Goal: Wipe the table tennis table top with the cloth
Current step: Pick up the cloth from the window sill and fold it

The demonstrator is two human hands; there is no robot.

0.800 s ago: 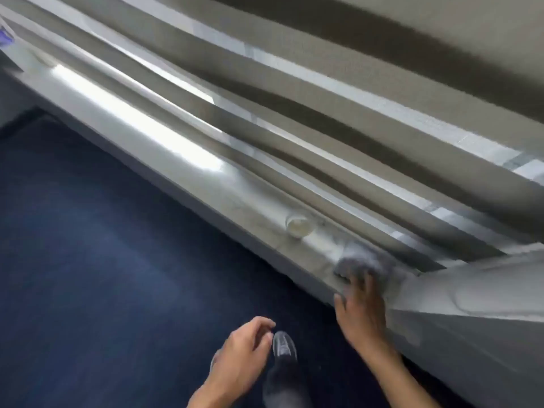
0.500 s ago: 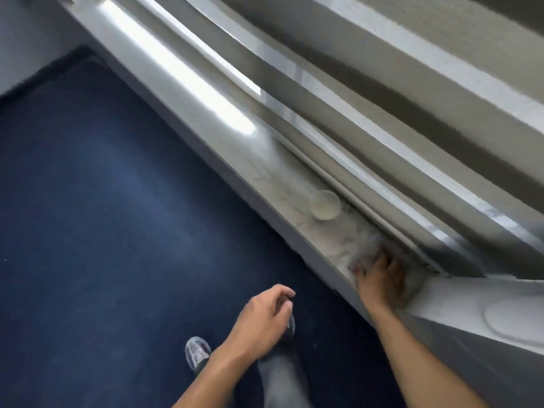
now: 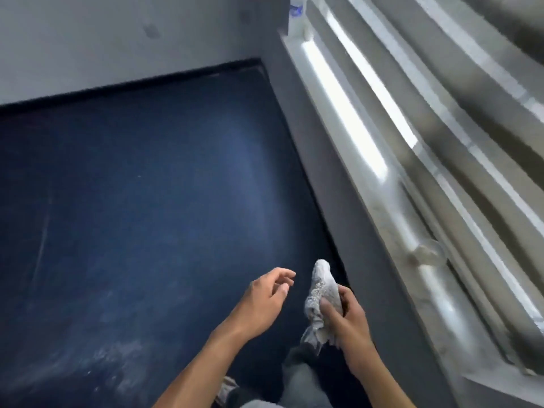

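Head cam view: my right hand (image 3: 347,319) is clenched around the cloth (image 3: 321,287), thumb across the front. It's a bunched-up pale rag, with one rounded end poking up past the fingers and a ragged tail hanging below the fist. The left hand (image 3: 262,295) floats just beside it holding nothing, fingers loose and half curled.

The table tennis table isn't in shot at all, so I reckon the step in hand is just carrying the cloth over to it. To do that well I'd use the free left hand to shake the wad out and fold it into a flat pad, since a tight ball like this only touches with a small patch. Then I'd turn the head until the table top shows before reaching, and wipe in long overlapping strokes with the palm flat on the pad.

Around me there's dark blue floor (image 3: 147,201) below and a grey wall (image 3: 117,33) closing the corner ahead. A pale window sill (image 3: 391,219) runs along the right, close to the right hand. On it sits a small clear round thing (image 3: 428,253), too blurry to name, and a bottle (image 3: 297,13) stands at the far end. My trouser leg (image 3: 297,375) is right under the cloth. So ahead and right are blocked, and I'd guess the table is off to the left or behind me.
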